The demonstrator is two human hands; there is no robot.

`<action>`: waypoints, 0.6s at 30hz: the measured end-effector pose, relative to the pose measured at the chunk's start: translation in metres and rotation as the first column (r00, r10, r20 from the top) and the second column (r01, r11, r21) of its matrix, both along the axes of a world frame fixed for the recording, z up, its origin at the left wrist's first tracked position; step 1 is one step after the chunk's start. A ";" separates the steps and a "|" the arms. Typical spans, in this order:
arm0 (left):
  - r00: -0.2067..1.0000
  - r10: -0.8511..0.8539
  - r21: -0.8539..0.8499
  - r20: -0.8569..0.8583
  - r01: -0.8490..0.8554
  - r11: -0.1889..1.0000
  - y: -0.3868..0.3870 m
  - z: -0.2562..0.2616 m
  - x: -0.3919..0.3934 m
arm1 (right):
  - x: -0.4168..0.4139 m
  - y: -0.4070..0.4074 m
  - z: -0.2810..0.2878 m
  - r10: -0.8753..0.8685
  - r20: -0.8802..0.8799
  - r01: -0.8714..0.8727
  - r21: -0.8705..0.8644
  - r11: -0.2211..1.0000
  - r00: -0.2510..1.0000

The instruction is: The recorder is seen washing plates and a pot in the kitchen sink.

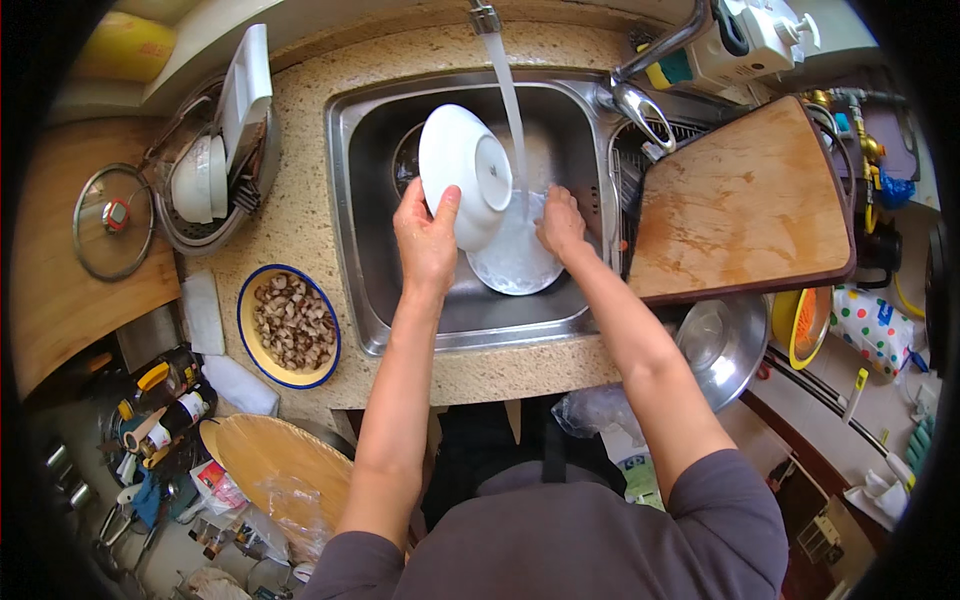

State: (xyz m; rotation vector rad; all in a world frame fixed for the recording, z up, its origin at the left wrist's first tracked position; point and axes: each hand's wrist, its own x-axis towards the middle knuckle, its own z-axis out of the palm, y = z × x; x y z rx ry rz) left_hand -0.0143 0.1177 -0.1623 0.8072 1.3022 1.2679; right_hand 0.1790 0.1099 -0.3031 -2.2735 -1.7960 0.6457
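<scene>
My left hand (429,238) grips the rim of a white ceramic bowl (469,176), tilted on its side with its foot facing right, above the steel sink (469,304). A stream of water (506,97) falls from the faucet spout (484,19) to the right of that bowl. It lands in a second white round dish (517,259) lower in the sink, which holds cloudy, frothy water. My right hand (562,223) is at this dish's right edge, its fingers partly hidden; whether they grip the rim I cannot tell.
An enamel bowl of chopped brown pieces (295,328) stands on the counter left of the sink. Behind it are a dish basket (202,240) with white bowls and a glass lid (115,223). A wooden cutting board (742,202) leans over the sink's right side, beside the faucet lever (641,112).
</scene>
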 end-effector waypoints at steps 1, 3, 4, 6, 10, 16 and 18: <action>1.000 -0.004 0.012 -0.001 0.004 1.000 -0.001 -0.002 0.004 | 0.012 0.005 -0.021 0.136 0.075 -0.128 -0.098 0.987 0.988; 0.999 -0.033 -0.005 0.043 0.033 0.999 -0.008 -0.004 0.004 | 0.014 0.013 -0.041 0.295 0.116 -0.270 -0.190 0.944 0.948; 0.998 -0.057 0.009 0.025 0.057 0.998 -0.010 0.000 0.005 | 0.014 0.014 -0.043 0.307 0.136 -0.267 -0.254 0.930 0.942; 0.975 -0.138 0.032 -0.176 0.146 0.989 -0.019 0.006 0.003 | 0.015 0.016 -0.043 0.385 0.189 -0.321 -0.298 0.899 0.903; 0.785 -0.212 0.064 -0.583 0.304 0.950 -0.033 0.024 -0.007 | 0.015 0.031 -0.019 0.487 0.147 -0.434 -0.288 0.854 0.861; 0.507 -0.029 0.211 -0.862 0.410 0.887 -0.050 -0.002 -0.039 | 0.017 0.020 -0.009 0.506 0.292 -0.458 -0.220 0.861 0.812; 0.406 0.028 0.228 -0.914 0.453 0.862 -0.054 -0.014 -0.051 | 0.015 0.017 -0.006 0.490 0.336 -0.447 -0.201 0.872 0.804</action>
